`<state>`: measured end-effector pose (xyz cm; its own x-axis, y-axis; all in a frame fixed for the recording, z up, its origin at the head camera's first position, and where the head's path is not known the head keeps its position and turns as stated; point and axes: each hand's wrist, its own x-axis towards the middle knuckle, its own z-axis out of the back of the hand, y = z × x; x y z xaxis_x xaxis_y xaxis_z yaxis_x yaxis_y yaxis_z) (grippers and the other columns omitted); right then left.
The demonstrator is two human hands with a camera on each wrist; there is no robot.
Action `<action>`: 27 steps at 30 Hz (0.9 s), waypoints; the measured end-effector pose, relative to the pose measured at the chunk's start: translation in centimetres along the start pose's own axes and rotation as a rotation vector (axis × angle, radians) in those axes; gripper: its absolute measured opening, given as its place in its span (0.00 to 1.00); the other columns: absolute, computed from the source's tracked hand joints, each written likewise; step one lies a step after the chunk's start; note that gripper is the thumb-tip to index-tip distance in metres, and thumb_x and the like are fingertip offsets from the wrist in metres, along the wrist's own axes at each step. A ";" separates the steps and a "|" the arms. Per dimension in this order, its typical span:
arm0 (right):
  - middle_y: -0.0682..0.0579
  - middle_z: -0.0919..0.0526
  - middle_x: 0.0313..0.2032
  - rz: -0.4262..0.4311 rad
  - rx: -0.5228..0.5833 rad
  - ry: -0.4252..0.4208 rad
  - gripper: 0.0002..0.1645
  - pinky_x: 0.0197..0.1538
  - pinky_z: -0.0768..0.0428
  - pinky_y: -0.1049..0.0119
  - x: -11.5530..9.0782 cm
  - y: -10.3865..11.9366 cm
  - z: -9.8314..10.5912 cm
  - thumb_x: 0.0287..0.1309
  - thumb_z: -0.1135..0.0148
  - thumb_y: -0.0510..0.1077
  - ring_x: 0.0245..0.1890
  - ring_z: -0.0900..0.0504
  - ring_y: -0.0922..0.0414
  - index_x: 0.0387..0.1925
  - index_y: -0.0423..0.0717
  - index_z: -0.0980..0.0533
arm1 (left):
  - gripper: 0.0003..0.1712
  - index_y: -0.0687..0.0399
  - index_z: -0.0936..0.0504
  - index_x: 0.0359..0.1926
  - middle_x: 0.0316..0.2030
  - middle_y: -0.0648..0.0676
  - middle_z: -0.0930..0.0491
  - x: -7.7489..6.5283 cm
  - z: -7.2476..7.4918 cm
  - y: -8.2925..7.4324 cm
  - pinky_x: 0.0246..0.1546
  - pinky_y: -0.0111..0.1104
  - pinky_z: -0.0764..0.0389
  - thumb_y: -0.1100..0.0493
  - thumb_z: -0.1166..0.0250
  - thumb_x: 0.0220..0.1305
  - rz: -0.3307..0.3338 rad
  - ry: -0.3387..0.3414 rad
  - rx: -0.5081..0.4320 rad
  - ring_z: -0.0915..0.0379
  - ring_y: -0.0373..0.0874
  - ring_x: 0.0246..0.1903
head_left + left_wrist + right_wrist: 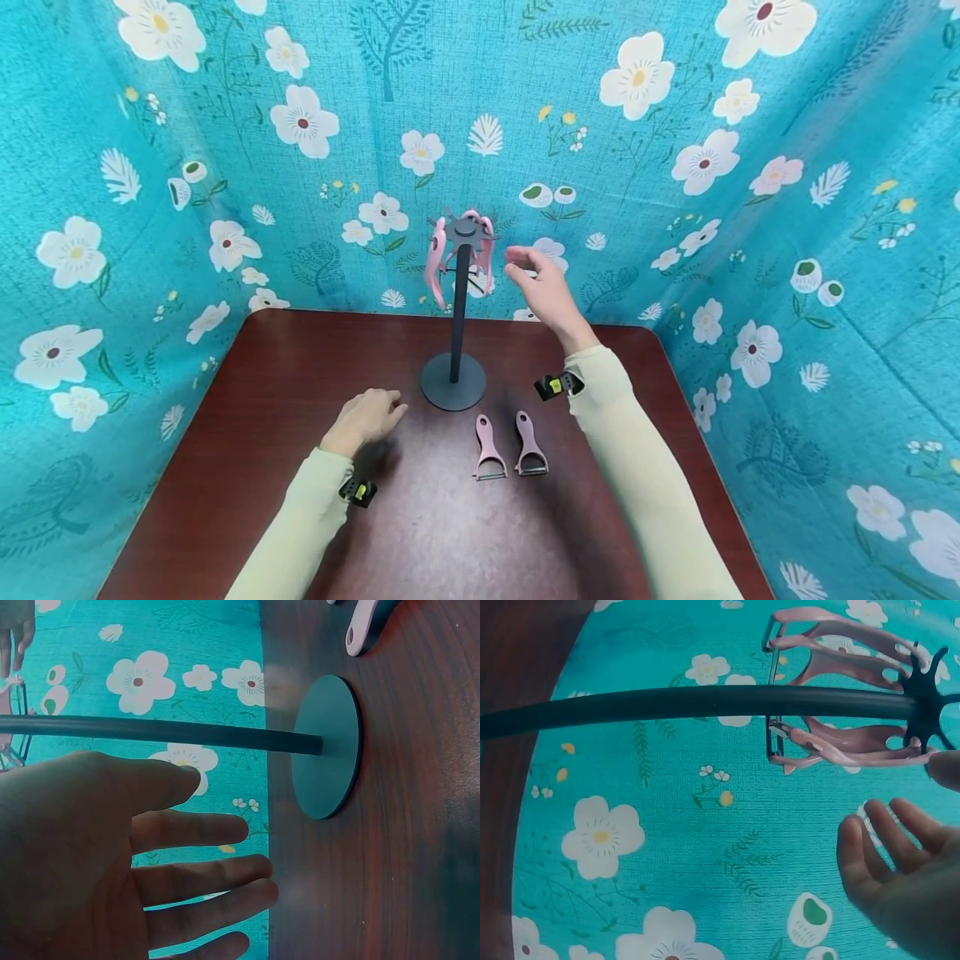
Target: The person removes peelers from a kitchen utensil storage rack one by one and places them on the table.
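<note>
A dark rack with a slim pole [459,325] and round base [468,392] stands upright on the table. Pink Y-shaped peelers [434,271] hang from the hooks [924,697] at its top. My right hand [546,290] is raised just right of them, fingers loosely bent, with nothing held. In the right wrist view its thumb is close to the hook ends; contact cannot be told. Two more pink peelers lie on the table, one peeler [485,435] left of the other peeler [526,433]. My left hand [365,419] hovers low, left of the base, fingers relaxed and holding nothing.
The dark red-brown table [315,358] carries the rack and loose peelers. A turquoise floral cloth [360,125] hangs behind the table and along both sides. Both wrists wear small dark camera bands.
</note>
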<state>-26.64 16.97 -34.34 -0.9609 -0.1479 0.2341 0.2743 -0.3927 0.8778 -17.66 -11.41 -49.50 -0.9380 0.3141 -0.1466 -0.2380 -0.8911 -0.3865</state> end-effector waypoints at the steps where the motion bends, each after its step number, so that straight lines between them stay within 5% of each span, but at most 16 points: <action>1: 0.48 0.28 0.58 -0.005 0.036 0.024 0.24 0.58 0.31 0.57 0.3 0.0 -0.1 0.68 0.49 0.46 0.59 0.31 0.54 0.63 0.44 0.33 | 0.22 0.64 0.23 0.55 0.45 0.62 0.20 0.0 0.0 0.0 0.40 0.46 0.22 0.52 0.43 0.67 -0.002 0.001 0.002 0.22 0.52 0.41; 7: 0.43 0.32 0.62 -0.020 0.248 0.108 0.24 0.62 0.35 0.57 2.2 0.0 -0.7 0.72 0.57 0.41 0.63 0.35 0.50 0.66 0.39 0.38 | 0.19 0.61 0.21 0.51 0.36 0.57 0.19 0.0 -0.4 0.1 0.32 0.41 0.23 0.52 0.42 0.67 0.003 0.016 0.011 0.24 0.46 0.30; 14: 0.43 0.34 0.63 -0.008 0.265 0.164 0.24 0.64 0.39 0.54 3.0 -0.3 -1.0 0.73 0.59 0.45 0.63 0.36 0.51 0.64 0.37 0.36 | 0.17 0.60 0.21 0.49 0.28 0.54 0.22 0.0 -0.6 0.0 0.27 0.38 0.27 0.52 0.42 0.67 0.007 0.019 0.006 0.28 0.42 0.24; 21: 0.40 0.30 0.57 0.040 0.272 0.138 0.20 0.61 0.36 0.55 3.3 -0.7 -1.3 0.72 0.58 0.41 0.59 0.33 0.50 0.58 0.32 0.32 | 0.22 0.64 0.23 0.55 0.45 0.61 0.20 -0.1 -0.6 0.1 0.38 0.44 0.22 0.53 0.42 0.67 0.012 0.014 -0.006 0.22 0.49 0.36; 27: 0.39 0.28 0.54 0.069 0.276 0.121 0.18 0.60 0.36 0.50 3.3 -0.6 -1.7 0.71 0.56 0.39 0.55 0.31 0.50 0.55 0.32 0.30 | 0.21 0.63 0.22 0.53 0.41 0.59 0.19 -0.2 -0.5 0.4 0.36 0.44 0.22 0.53 0.42 0.67 0.013 0.003 -0.013 0.23 0.47 0.33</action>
<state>-29.95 15.11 -34.80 -0.9243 -0.2788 0.2605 0.3024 -0.1189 0.9457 -17.49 -11.69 -50.12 -0.9402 0.3037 -0.1542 -0.2226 -0.8906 -0.3965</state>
